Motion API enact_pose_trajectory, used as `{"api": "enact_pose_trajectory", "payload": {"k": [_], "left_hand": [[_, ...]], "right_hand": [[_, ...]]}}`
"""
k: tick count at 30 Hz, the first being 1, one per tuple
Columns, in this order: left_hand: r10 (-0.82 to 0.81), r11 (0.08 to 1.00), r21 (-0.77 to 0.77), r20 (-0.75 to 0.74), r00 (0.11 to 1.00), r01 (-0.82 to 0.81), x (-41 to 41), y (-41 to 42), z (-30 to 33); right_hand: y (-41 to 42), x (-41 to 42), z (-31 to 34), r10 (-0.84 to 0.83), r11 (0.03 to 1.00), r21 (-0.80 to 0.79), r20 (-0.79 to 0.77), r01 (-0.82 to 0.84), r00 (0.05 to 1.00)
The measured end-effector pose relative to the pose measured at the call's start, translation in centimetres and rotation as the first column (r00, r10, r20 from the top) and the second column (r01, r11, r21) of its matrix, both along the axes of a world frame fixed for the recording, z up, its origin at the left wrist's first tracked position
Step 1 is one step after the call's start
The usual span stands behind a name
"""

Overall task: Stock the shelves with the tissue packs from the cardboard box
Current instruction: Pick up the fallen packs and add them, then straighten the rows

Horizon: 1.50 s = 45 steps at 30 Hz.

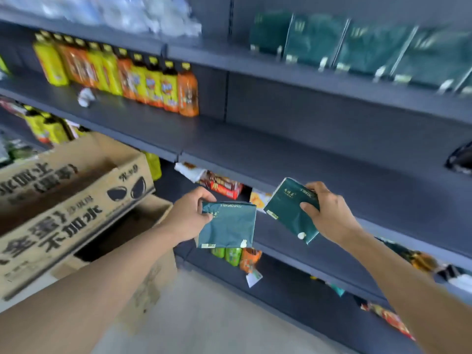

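The left hand [190, 214] grasps a dark green tissue pack [228, 226] at its upper left corner, thumb on the front face and fingers curled behind. This pack hangs roughly flat toward the camera, in the air in front of the lower shelves. The right hand [329, 213] grasps a second tissue pack [288, 208] by its right end, fingers wrapped over the top edge and thumb pressed on the face. This second pack is tilted, with its lower corner pointing down, and sits just in front of the edge of the grey middle shelf [319, 159]. The two packs are near each other but apart.

To the left of the left forearm stand two open cardboard boxes [76, 200], the upper one printed with black characters. On the upper shelf at top right, a row of matching green packs [370, 47] stands between clear dividers; the view there is blurred. Yellow and orange bottles [132, 75] line the shelf at the left.
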State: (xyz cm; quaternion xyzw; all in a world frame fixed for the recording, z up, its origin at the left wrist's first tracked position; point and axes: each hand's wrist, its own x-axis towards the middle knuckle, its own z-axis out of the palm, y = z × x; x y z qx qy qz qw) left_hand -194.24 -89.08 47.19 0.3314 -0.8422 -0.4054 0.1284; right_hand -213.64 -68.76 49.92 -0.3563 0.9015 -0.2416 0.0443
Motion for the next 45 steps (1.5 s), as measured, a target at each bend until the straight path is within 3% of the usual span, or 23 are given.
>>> {"api": "enact_pose_trajectory", "payload": {"k": [8,14,21,31,39,45], "left_hand": [[-0.014,0.997,-0.079,-0.153,0.988,0.002,1.1,-2.9,11.6],[-0.051,0.986,-0.167,-0.190,0.981,0.019,0.6,-8.4,17.3],[-0.181,0.964,-0.233,-0.228,0.957,0.127,-1.9,-17.0,23.2],[-0.287,0.944,-0.242,-0.276,0.917,0.223,-7.9,-23.9,26.1],[-0.275,0.959,-0.174,-0.366,0.889,0.225,-13.5,-27.1,26.8],[-0.238,0.968,-0.168,-0.387,0.891,0.186,-16.5,-28.8,26.5]], "right_hand": [[-3.0,0.7,12.4,0.055,0.993,-0.100,-0.139,-0.069,0.989],[-6.9,0.7,17.4,0.049,0.990,-0.115,-0.241,-0.078,0.969],[-13.0,-0.2,21.5,-0.071,0.983,-0.182,-0.320,0.012,0.945],[-21.0,-4.8,26.0,-0.147,0.980,-0.181,-0.371,0.084,0.917],[-26.8,-11.9,28.2,-0.054,0.990,-0.142,-0.437,-0.010,0.898],[-28.9,-16.8,26.4,0.034,0.999,0.018,-0.455,-0.030,0.890]]}}
